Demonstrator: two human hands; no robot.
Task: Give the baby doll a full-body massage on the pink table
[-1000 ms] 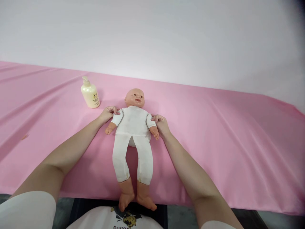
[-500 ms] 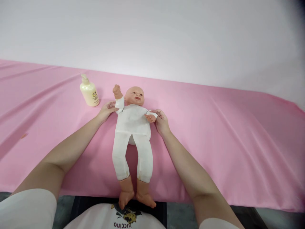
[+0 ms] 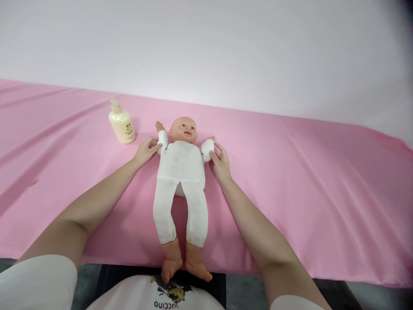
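A baby doll with a white cloth body lies on its back, head away from me and feet over the table's near edge. My left hand pinches the doll's arm on the left side, near the elbow. On the other side, my right hand has thumb and fingers closed on the doll's other white arm. Both doll arms are bent upward beside its head.
A cream pump bottle stands to the left, beyond my left hand. The pink cloth covers the table, with folds at both sides. Behind it rises a white wall.
The doll's arm in my right hand has turned from lying inward over its side to pointing up and outward. The doll's other hand has tipped back and outward.
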